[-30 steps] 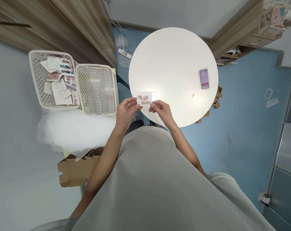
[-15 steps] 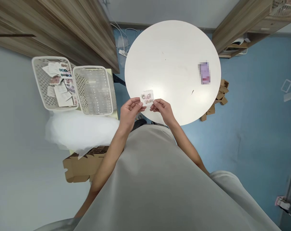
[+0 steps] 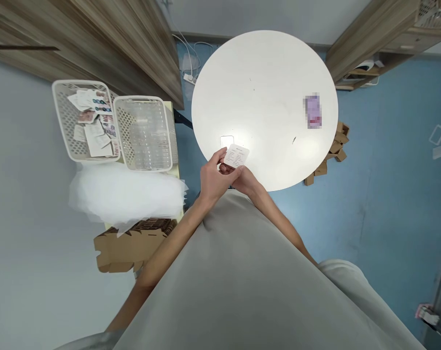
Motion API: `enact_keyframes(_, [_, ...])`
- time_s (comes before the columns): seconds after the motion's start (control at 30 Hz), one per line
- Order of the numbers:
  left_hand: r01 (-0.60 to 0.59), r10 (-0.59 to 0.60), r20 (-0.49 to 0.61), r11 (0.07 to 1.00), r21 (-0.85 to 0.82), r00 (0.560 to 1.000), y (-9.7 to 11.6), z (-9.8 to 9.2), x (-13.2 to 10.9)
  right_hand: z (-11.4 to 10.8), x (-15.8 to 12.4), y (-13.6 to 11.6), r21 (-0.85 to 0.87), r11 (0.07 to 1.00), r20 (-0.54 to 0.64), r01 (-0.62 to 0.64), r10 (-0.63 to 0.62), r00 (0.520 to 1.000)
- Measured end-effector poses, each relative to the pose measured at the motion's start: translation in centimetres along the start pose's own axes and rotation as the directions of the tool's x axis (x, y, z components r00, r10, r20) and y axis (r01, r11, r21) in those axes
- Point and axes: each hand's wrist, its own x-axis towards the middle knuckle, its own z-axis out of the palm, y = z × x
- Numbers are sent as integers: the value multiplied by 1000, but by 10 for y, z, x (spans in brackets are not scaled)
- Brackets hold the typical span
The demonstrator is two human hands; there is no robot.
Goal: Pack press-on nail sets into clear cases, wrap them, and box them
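A small white jewellery card (image 3: 236, 156) is held over the near edge of the round table, its printed text side facing up. The studs on its other face are hidden now. My left hand (image 3: 215, 179) is closed on it, fingers at the left edge and thumb across the lower corner. Below and to the right, my right hand (image 3: 246, 181) also grips the card from underneath, its fingers partly hidden. Just beyond the card, a thin clear rectangular piece (image 3: 227, 141) lies on the table, partly covered by the card and fingers.
The white round table (image 3: 260, 73) carries a blurred purple item (image 3: 313, 111) on the right. At left stand a basket of jewellery cards (image 3: 62, 121) and a basket of clear plastic cases (image 3: 169, 146). White bags (image 3: 129, 192) and flattened cardboard boxes (image 3: 129, 250) lie nearer.
The card has turned over from its studded face to its printed side. My left hand has moved right, closer to my right hand, and the clear rectangular piece now shows.
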Motion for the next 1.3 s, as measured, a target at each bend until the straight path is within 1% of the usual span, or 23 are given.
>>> enact_keyframes(0.1, [-18,18,16,1000,-11,1000,3,-4,-1,3,-1,-1,-2,1000,-17,-31,31,999])
enact_keyframes(0.2, [-21,24,30,994,-103,999,1,-11,5,3,-1,-4,6,1000,-59,-7,7,998])
enact_keyframes(0.3, [-9,5,-18,977,-215,1000,-6,-20,14,2,-4,-8,-37,997,-154,75,-79,985])
enact_keyframes(0.4, [30,-47,-54,961,-275,997,-11,-30,19,3,-9,-15,-187,966,-234,178,-220,947])
enact_keyframes(0.47, [62,-80,-52,954,-295,995,-12,-34,20,6,-14,-19,-302,926,-245,227,-305,920])
enact_keyframes(0.53, [79,-98,-51,950,-303,994,-10,-37,20,10,-18,-23,-391,886,-235,251,-360,903])
enact_keyframes(0.7, [71,-83,-28,955,-290,996,-1,-43,19,20,-24,-26,-483,821,-192,306,-440,877])
enact_keyframes(0.87, [34,-36,-3,960,-276,999,4,-46,19,23,-26,-21,-537,793,-204,287,-452,868])
enact_keyframes(1.03, [43,-42,10,957,-285,999,3,-46,19,24,-27,-17,-544,786,-204,294,-464,862])
enact_keyframes(1.17, [48,-43,26,959,-279,999,4,-47,17,24,-28,-16,-525,803,-224,283,-451,864])
enact_keyframes(1.3, [44,-36,33,960,-276,999,6,-48,15,24,-29,-17,-471,843,-239,260,-406,882])
